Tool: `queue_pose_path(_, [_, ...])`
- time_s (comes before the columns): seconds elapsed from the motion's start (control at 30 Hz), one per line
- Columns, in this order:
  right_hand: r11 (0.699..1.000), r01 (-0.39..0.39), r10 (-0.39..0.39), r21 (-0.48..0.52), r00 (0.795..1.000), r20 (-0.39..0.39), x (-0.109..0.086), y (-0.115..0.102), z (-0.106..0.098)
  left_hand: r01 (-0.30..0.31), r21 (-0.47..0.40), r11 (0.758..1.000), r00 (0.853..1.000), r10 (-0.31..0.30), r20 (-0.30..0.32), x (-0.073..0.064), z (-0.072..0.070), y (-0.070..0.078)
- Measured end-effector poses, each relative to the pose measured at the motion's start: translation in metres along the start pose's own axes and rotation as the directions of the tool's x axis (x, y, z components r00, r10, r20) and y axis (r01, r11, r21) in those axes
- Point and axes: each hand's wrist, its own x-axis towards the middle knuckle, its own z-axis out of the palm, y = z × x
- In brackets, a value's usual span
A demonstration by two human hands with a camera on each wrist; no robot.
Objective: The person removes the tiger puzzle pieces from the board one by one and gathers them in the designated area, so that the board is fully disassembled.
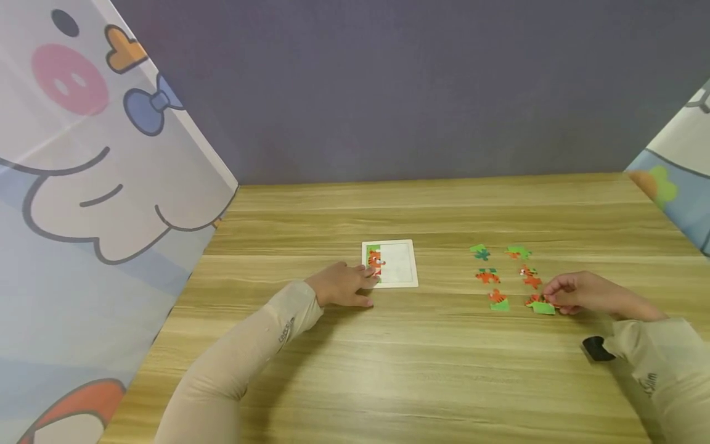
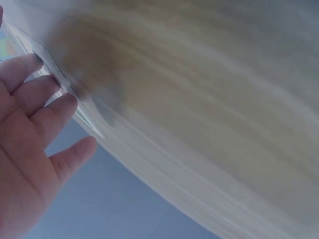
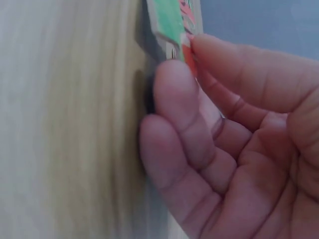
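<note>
My left hand (image 1: 342,285) rests with spread fingers on the left side of a white-framed jigsaw board (image 1: 398,264). A strip of tiger picture (image 1: 375,254) fills the board's left part; the rest of its inside is white. In the left wrist view, straight fingers of the left hand (image 2: 30,129) touch the board's edge. To the right, my right hand (image 1: 593,295) pinches a green and orange puzzle piece (image 1: 543,307) between thumb and fingers. The right wrist view shows this piece (image 3: 168,22) tilted up at the fingertips; part of it is hidden by them.
Several other puzzle pieces lie loose in two columns, among them an orange and green one (image 1: 499,302) and a tiger-face one (image 1: 530,277). The wooden table (image 1: 421,370) meets a grey panel (image 1: 421,92) behind. A cartoon-printed panel (image 1: 111,185) stands at the left.
</note>
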Motion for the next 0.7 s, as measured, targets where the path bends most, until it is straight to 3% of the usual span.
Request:
queue_pose_path(0.13, [1.0, -0.003, 0.002, -0.01, 1.0, -0.029, -0.001, -0.002, 0.002, 0.003, 0.007, 1.0, 1.0, -0.003, 0.012, 0.001, -0.002, 0.0])
queue_pose_path(0.43, [0.986, -0.156, 0.145, -0.05, 0.974, -0.174, 0.002, -0.011, 0.012, 0.007, 0.015, 1.0, 0.999, -0.008, 0.044, 0.001, -0.004, 0.001])
queue_pose_path(0.7, [0.98, -0.183, 0.166, -0.075, 0.966, -0.2, 0.005, -0.014, 0.013, 0.011, 0.009, 1.0, 0.999, -0.011, 0.047, 0.003, -0.005, -0.001])
